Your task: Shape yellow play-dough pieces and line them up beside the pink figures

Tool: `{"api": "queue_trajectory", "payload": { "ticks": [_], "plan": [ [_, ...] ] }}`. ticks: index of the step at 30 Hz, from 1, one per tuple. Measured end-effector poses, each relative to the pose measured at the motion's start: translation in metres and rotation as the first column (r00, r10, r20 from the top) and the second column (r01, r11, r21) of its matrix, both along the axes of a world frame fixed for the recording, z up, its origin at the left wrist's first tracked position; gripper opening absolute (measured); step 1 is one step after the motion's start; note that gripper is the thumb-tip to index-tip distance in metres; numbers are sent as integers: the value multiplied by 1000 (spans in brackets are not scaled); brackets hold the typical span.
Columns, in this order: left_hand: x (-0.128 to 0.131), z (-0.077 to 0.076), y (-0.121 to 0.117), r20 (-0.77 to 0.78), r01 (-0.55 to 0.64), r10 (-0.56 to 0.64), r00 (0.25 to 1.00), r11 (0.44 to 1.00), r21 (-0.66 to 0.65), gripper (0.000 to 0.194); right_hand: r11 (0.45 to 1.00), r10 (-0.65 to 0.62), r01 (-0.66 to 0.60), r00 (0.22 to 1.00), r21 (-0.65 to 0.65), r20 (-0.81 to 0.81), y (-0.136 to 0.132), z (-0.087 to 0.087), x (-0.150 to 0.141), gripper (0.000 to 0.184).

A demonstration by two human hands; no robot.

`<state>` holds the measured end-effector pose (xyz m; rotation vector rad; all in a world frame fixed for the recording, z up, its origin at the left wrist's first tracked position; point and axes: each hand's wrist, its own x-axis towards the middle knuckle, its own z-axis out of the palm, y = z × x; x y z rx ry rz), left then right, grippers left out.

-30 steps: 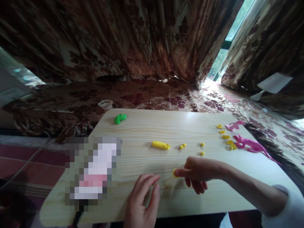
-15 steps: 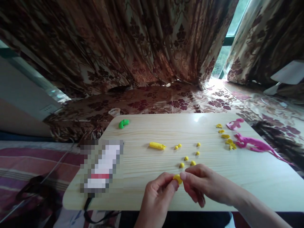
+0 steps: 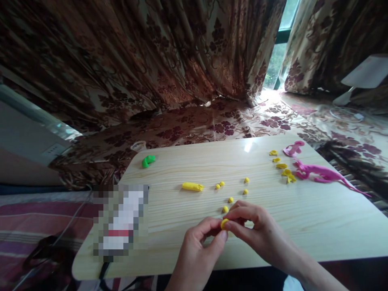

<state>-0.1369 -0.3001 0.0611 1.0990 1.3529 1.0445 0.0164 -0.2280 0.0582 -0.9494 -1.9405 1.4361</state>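
Note:
Both hands meet over the near edge of a pale wooden table (image 3: 318, 218). My left hand (image 3: 198, 252) and my right hand (image 3: 260, 234) pinch a small lump of yellow clay (image 3: 224, 223) between thumbs and fingertips. Just beyond them lie several tiny yellow clay balls (image 3: 230, 199) and a yellow clay roll (image 3: 192, 186). More yellow bits (image 3: 281, 165) lie at the far right next to flattened pink clay pieces (image 3: 321, 173). A green clay piece (image 3: 148, 161) lies at the far left corner.
A blurred-out flat object (image 3: 121, 220) lies on the table's left part, a dark cord hanging below it. Patterned brown curtains (image 3: 169, 68) hang behind and spread over a ledge. A small clear cup (image 3: 138, 145) stands behind the table.
My right hand drew the yellow lump back from the table, my left hand rose to meet it, and both now pinch it. The view shifted, and more small yellow balls show near the hands.

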Motion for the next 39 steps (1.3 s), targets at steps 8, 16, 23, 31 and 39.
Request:
{"api": "queue_trajectory", "payload": {
  "ticks": [8,16,23,31,39],
  "plan": [
    [-2,-11,3,-6,-44,43,999,999,-26,21,1000,-4,4,1000,17,1,1,-3,-4,20],
    [-1,-11,4,119,-92,100,988,993,-74,23,997,30,-28,999,-74,32,6,-3,-2,14],
    [2,-12,3,99,-120,129,987,989,-90,22,996,85,-85,995,5,49,4,-1,-4,21],
    [10,-9,1,129,-270,276,952,961,-66,22,998,25,-27,999,57,36,2,-1,-7,16],
    [-3,-8,1,-230,-223,237,944,971,84,9,978,110,-148,965,147,237,1,4,-10,14]
  ]
}}
